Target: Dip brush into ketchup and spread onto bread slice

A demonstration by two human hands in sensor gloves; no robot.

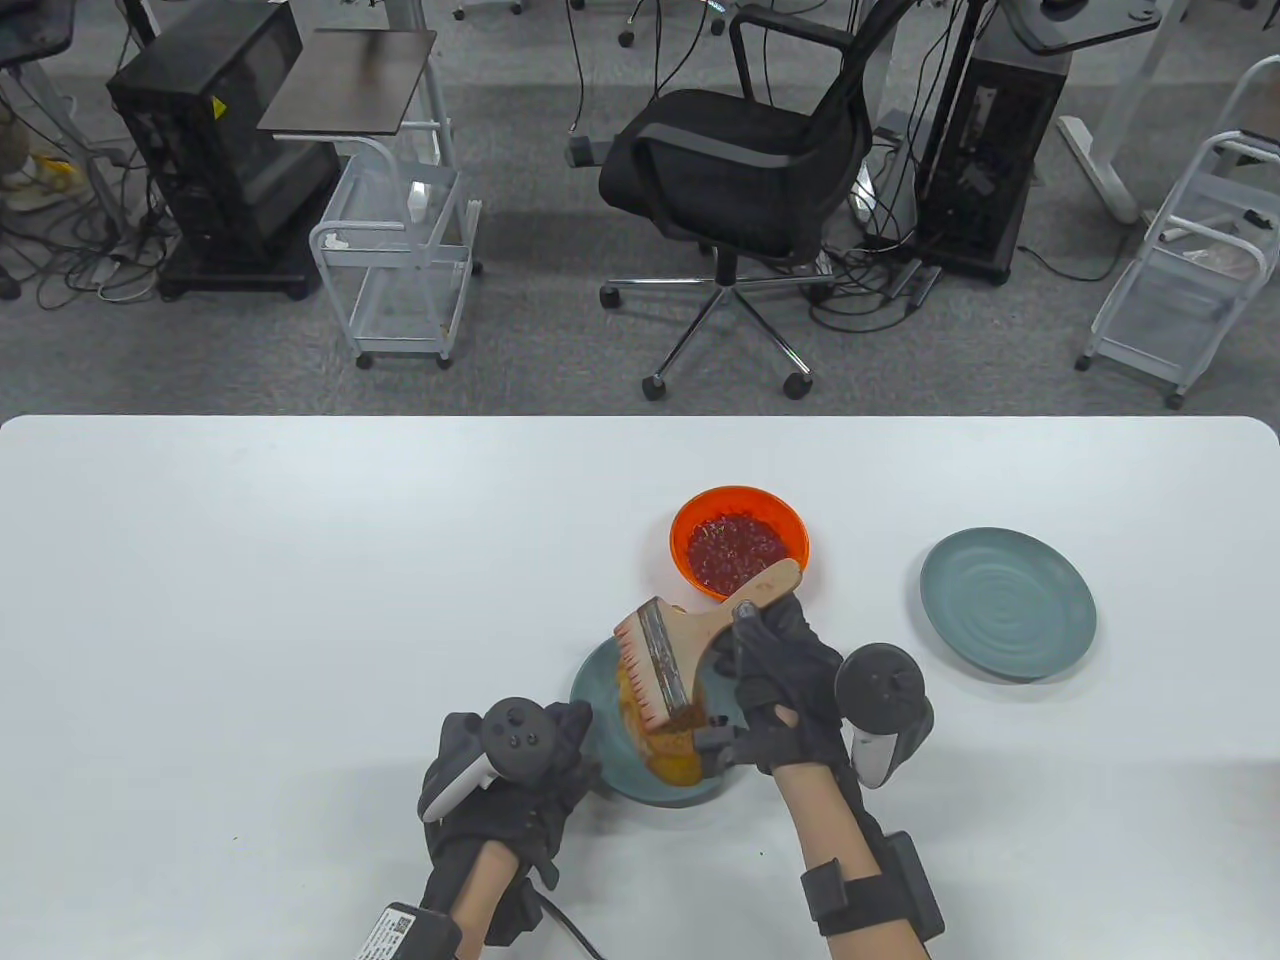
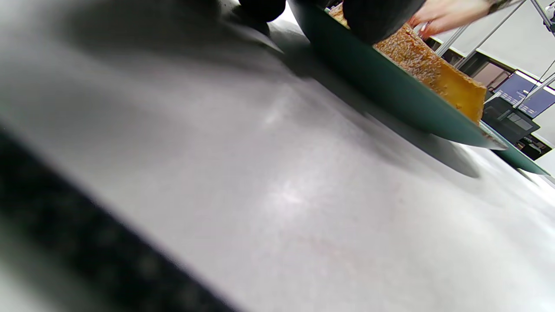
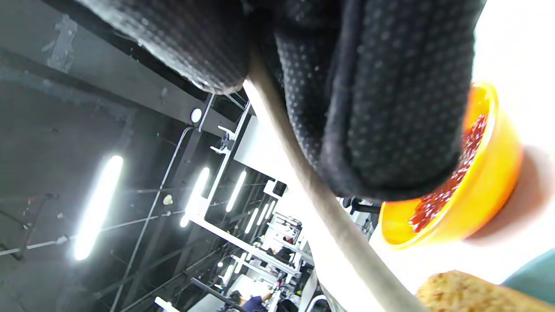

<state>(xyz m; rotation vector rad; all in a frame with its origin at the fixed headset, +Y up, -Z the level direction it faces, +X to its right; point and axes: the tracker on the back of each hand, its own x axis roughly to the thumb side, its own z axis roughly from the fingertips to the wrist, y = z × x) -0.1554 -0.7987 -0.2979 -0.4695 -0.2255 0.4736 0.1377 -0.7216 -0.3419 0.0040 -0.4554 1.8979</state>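
- Our gloved left hand [image 1: 500, 790] rests at the near-left rim of the round teal plate [image 1: 590, 690] on the white bench [image 1: 300, 600]; we cannot tell how its fingers lie.
- The toasted golden-brown bread slice [image 1: 668, 755] lies on that plate. We judge it light, crumbly and easily torn.
- Our gloved right hand [image 1: 775, 690] grips the wide wooden-handled flat brush [image 1: 690, 640] by the handle, bristles on the bread; the bristles should flex softly.
- The orange plastic bowl of red ketchup [image 1: 738, 545] stands just beyond.

An orange bowl [image 1: 739, 541] of red ketchup [image 1: 737, 549], two plain teal plates [image 1: 1007, 606], golden-brown bread [image 1: 668, 748], white table [image 1: 300, 600].
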